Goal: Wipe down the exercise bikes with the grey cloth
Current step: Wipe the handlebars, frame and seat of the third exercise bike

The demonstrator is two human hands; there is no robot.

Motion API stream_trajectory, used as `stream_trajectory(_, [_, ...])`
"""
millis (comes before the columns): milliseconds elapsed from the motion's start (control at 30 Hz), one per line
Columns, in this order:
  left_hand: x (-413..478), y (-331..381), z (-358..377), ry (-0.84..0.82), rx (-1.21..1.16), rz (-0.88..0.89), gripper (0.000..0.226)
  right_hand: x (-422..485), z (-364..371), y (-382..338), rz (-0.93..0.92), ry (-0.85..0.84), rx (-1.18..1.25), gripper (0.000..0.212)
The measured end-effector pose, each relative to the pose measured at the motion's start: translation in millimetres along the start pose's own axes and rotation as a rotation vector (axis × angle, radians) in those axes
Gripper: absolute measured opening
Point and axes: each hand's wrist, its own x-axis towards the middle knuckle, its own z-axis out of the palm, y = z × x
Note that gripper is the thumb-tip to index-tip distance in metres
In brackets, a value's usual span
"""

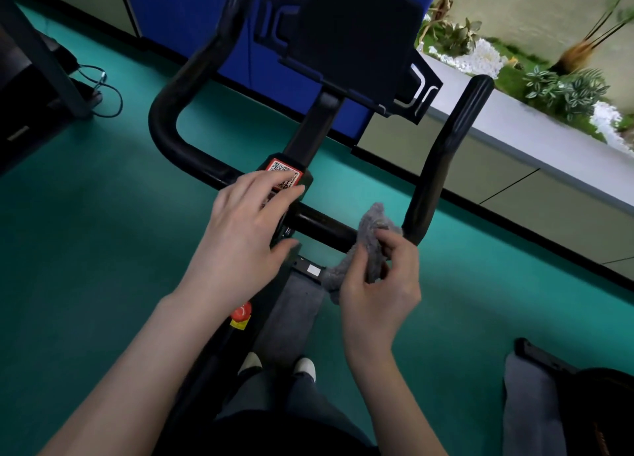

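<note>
Now the fluffy grey cloth (372,236) meets the black tubular handlebar (322,223) — centre right of the frame.
The right hand (380,287) pinches it bunched against the bar; the left hand (247,222), fingers spread flat, rests on the black stem clamp (305,181). Best wrap the cloth round the bar and slide it along — left hand steadying.

exercise bike (308,140): 1 | grey cloth (374,220): 1 | hands: 2, left hand (240,236), right hand (380,291) | QR sticker (283,174): 1 | red knob (241,311): 1 | white shoes (305,366): 2
</note>
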Motion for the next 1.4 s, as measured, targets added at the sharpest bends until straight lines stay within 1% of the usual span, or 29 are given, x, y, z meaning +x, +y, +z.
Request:
stream_trajectory(67, [-0.9,-4.7,-2.2,0.010,-0.015,-0.011,0.067,-3.6,12.6,-12.5,-0.030,-0.077,0.021,0.014])
stream_trajectory(200, [-4.1,-13.7,-6.9,0.022,-0.029,-0.022,0.067,0.8,36.2,-36.3,-0.016,-0.191,0.066,0.015])
stream_trajectory(333, [-6.9,-19.4,-9.4,0.037,-0.032,-0.025,0.065,14.8,46.5,-46.6,0.074,-0.307,0.120,0.015])
stream_trajectory(433, [-5.4,-19.3,-9.2,0.029,-0.039,-0.021,0.063,31.2,31.3,-40.2,0.131,-0.341,0.156,0.008])
stream_trajectory(500, [-3.5,-17.8,-7.9,0.023,-0.050,-0.013,0.062,51.3,9.2,-28.4,0.096,-0.332,0.088,0.012])
stream_trajectory(567, [-1.5,-16.0,-5.8,0.016,-0.060,0.006,0.062,76.9,-12.9,-15.4,0.067,-0.376,-0.064,0.013])
stream_trajectory(633, [0.1,-14.3,-3.3,0.012,-0.066,0.017,0.062,99.0,-23.3,-6.4,0.081,-0.515,-0.254,0.008])
stream_trajectory(700, [0.6,-13.0,-0.9,0.002,-0.061,0.017,0.062,110.6,-17.3,-2.5,0.096,-0.677,-0.398,0.008])
stream_trajectory(767, [0.3,-13.4,0.7,0.001,-0.058,0.014,0.062,111.0,-2.5,-7.5,0.107,-0.812,-0.496,0.010])
stream_trajectory(833, [-0.2,-15.2,1.6,0.008,-0.064,0.009,0.062,105.8,12.1,-15.9,0.099,-0.883,-0.519,0.013])
stream_trajectory(900, [-0.6,-17.0,2.3,0.006,-0.068,0.004,0.062,100.2,24.4,-23.9,0.093,-0.882,-0.433,0.011])
stream_trajectory(1000, [-0.8,-18.8,2.5,0.006,-0.080,0.005,0.064,88.8,39.5,-37.0,0.098,-0.816,-0.291,0.013])
stream_trajectory(1133, [0.0,-18.7,3.2,0.015,-0.101,-0.002,0.064,78.1,40.0,-39.2,0.096,-0.753,-0.173,0.015])
stream_trajectory(1200, [0.7,-18.7,4.5,0.017,-0.102,0.000,0.064,81.5,31.5,-32.3,0.073,-0.773,-0.159,0.013])
stream_trajectory(1300, [1.0,-19.4,5.7,0.021,-0.103,-0.007,0.063,93.0,15.4,-18.5,0.049,-0.813,-0.211,0.009])
stream_trajectory(1400, [-0.3,-20.5,6.5,0.028,-0.104,-0.008,0.062,96.8,-0.3,-6.3,0.084,-0.800,-0.194,0.008])
